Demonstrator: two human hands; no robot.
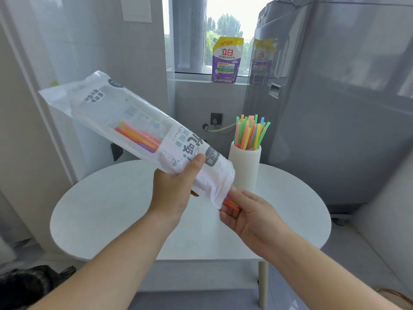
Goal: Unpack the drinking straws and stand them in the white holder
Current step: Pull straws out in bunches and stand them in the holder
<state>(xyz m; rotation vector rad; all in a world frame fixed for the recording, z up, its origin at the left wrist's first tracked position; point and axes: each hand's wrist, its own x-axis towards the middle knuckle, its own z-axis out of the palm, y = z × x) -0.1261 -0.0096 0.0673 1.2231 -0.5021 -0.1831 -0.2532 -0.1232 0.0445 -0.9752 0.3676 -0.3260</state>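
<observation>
Now the left hand (176, 186) grips the straw packet (125, 121), mouth slanting down to the right hand (250, 218) pinching straws (231, 204).

We find the packet (143, 128) above the desk (111, 220), left of the holder (244, 168); straws (250, 133) stand in the holder on the desk's far side, a pouch (226, 60) behind on the windowsill (194, 80).

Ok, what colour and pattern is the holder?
The holder is white with vertical ribs; head view.
</observation>
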